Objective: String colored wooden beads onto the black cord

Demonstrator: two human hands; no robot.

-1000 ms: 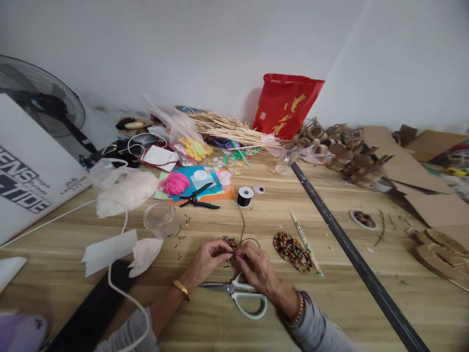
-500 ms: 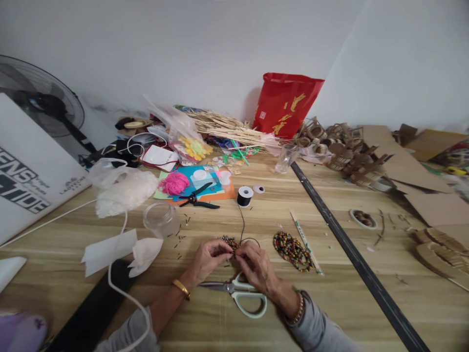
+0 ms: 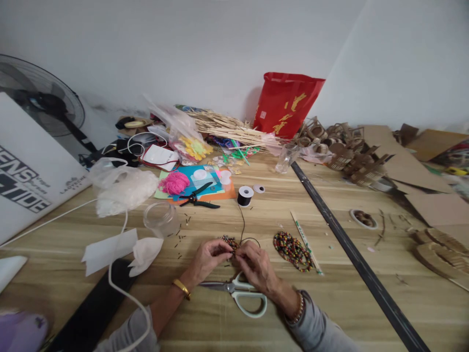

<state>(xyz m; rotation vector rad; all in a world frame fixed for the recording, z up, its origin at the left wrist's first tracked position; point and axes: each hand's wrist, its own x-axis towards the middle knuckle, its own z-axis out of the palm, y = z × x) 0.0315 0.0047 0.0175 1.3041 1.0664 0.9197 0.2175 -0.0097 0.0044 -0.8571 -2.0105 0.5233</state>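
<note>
The right hand [image 3: 237,253] pinches the thin black cord [image 3: 244,226], the left hand [image 3: 209,255] pinches something too tiny to tell, and the little round colourful beads [image 3: 229,240] lie just past them at twelve o'clock.

Left grip [image 3: 205,259] and right grip [image 3: 257,268] sit close together beside multicoloured beads [image 3: 230,240]; black cord [image 3: 243,222] leads from spool [image 3: 245,198]; scissors [image 3: 231,287] on tabletop [image 3: 326,298].

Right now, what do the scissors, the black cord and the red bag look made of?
Scissors: shiny grey blades, probably steel; smooth, pale handles, likely plastic. Black cord: thin, matte, softly curving, perhaps textile; fibre unclear. Red bag: slightly glossy, creased, maybe plastic or coated paper.
</note>
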